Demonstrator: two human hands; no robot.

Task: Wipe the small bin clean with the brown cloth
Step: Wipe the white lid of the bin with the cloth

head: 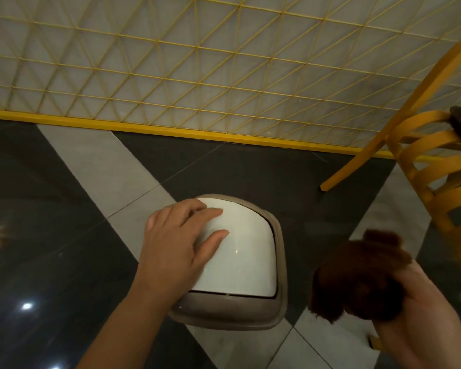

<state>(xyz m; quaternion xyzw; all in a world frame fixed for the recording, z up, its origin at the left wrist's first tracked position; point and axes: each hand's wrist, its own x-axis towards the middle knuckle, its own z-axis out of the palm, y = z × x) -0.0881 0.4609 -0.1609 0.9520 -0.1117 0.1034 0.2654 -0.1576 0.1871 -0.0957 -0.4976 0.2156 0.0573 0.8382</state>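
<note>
A small bin (240,312) with a taupe rim and a white domed swing lid (245,251) stands on the floor at the lower middle. My left hand (176,249) rests flat on the left side of the lid, fingers spread over it. My right hand (421,315) is to the right of the bin, apart from it, and holds a bunched fluffy brown cloth (357,278). The cloth hangs in the air beside the bin's right edge without touching it.
The floor has dark and light grey tiles (96,166). A yellow wire-grid partition (197,75) with a yellow base bar runs across behind the bin. A yellow wooden chair (431,166) stands at the right, one leg on the floor near the bin.
</note>
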